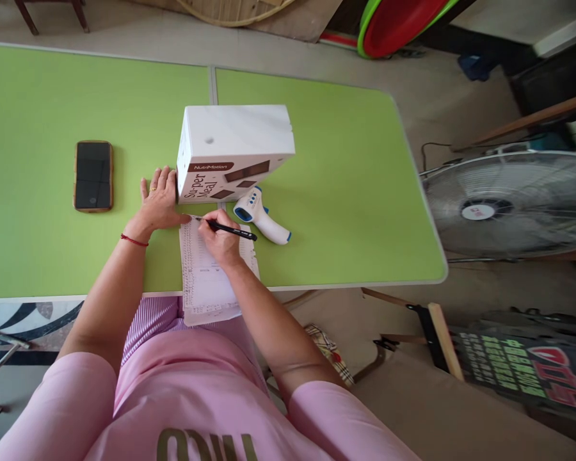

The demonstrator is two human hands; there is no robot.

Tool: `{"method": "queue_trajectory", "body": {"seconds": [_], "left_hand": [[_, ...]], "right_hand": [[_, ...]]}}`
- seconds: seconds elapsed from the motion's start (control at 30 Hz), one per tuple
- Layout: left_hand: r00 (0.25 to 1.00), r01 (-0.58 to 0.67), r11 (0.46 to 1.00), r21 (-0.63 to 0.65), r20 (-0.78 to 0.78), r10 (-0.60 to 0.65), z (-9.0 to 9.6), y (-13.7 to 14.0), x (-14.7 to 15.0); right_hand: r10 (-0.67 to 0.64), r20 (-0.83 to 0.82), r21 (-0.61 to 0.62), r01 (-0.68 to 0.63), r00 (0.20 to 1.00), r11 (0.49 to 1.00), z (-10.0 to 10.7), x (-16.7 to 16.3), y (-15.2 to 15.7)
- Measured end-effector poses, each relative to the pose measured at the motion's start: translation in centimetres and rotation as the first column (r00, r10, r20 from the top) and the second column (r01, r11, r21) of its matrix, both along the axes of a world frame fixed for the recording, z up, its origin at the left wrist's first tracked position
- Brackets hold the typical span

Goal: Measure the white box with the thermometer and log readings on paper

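My right hand (220, 241) is closed round a black pen (235, 230), its tip on the upper part of a notebook (211, 291). The notebook's spiral binding runs down its left side, and its lower end hangs past the table edge. My left hand (160, 202) lies flat with fingers spread, the thumb at the notebook's top left corner and the fingers beside a white box (240, 131). That box stands upright just beyond the notebook, with "Super Meal" printed on its front. A white and blue infrared thermometer (264, 218) lies right of my right hand.
A phone in a brown case (93, 176) lies on the green table (340, 192) to the left. Past the table's right end stands a large fan (504, 205). Red and green basins (398, 25) lean at the back; a dark printed bag (523, 365) sits lower right.
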State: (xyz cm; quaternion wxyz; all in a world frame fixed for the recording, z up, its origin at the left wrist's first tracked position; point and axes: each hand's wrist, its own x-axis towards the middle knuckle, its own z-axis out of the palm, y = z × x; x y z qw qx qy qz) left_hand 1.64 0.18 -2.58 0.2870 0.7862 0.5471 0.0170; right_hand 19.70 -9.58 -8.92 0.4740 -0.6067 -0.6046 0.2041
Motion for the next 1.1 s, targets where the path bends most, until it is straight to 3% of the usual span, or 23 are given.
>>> {"method": "queue_trajectory", "body": {"seconds": [0.5,0.73,1.1], "left_hand": [[1.000,0.008,1.000,0.010,0.022,-0.009,0.08,-0.07,-0.08],[1.000,-0.004,1.000,0.002,0.001,0.004,0.54,-0.20,0.08],[0.999,0.006,1.000,0.011,0.037,-0.007,0.22,-0.12,-0.10]], "right_hand": [[-0.098,-0.048,0.041,0.100,0.994,0.994,-0.08,0.01,-0.17],[-0.089,-0.030,-0.011,0.089,0.996,0.996,-0.16,0.05,-0.06],[-0.085,-0.033,0.021,0.086,0.996,0.996,-0.31,0.18,-0.14]]}}
